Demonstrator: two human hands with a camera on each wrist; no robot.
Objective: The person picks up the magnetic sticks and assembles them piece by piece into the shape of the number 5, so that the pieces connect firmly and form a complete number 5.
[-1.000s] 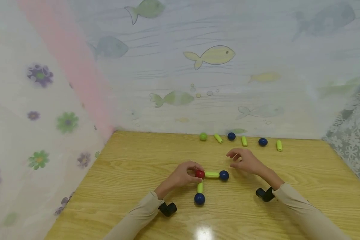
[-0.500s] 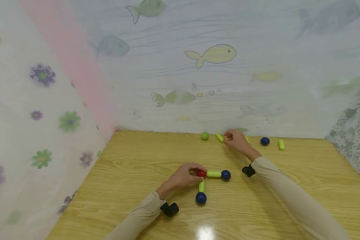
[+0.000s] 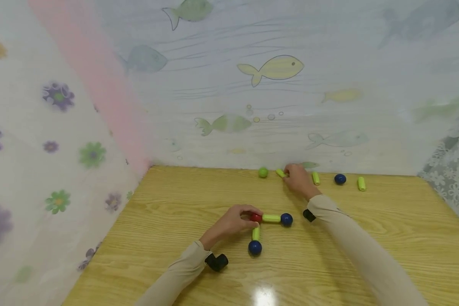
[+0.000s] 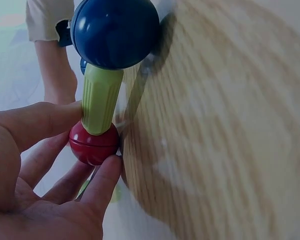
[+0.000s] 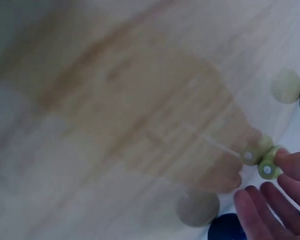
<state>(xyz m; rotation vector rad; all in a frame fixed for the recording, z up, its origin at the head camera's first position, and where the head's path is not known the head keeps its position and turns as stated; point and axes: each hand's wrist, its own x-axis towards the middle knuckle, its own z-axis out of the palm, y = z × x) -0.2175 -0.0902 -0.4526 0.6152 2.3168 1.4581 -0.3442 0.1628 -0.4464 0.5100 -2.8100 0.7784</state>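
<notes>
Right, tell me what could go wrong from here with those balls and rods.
The right hand is at a back-row rod, close to a loose blue ball that it could brush and send rolling.
The left hand holds the joined piece at its red ball; if that grip loosens, the piece might swing.
On the way back, the right hand might bump the blue end ball nearest it.
</notes>
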